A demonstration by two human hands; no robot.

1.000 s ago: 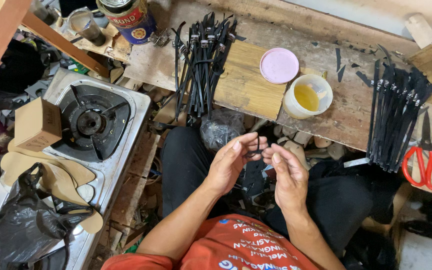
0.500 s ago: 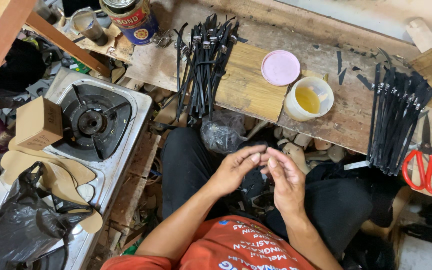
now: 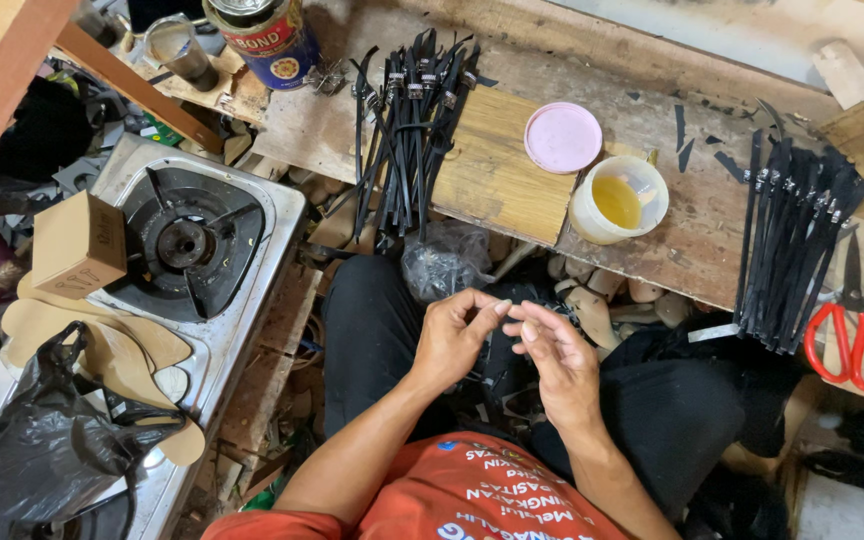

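My left hand (image 3: pixel 452 338) and my right hand (image 3: pixel 555 360) meet over my lap, fingertips touching. No object shows between the fingers. Just beyond them lies a wooden bench (image 3: pixel 712 225). On it, a heap of black straps with small metal buckles (image 3: pixel 407 130) rests beside a pale wooden board (image 3: pixel 502 175). A second heap of black straps (image 3: pixel 792 240) lies at the right. Between the heaps stand a white tub of yellow liquid (image 3: pixel 617 200) and its pink lid (image 3: pixel 563 137).
Red-handled scissors (image 3: pixel 852 345) lie at the right edge. A gas stove (image 3: pixel 187 245) stands to my left with a small cardboard box (image 3: pixel 77 245) on it, tan insoles (image 3: pixel 127 350) and a black plastic bag (image 3: pixel 47 450). A tin can (image 3: pixel 262 35) and metal cup (image 3: pixel 180 50) stand at the back.
My hands have loosened from a close clasp; the fingers now spread and touch only at the tips. The view has shifted slightly.
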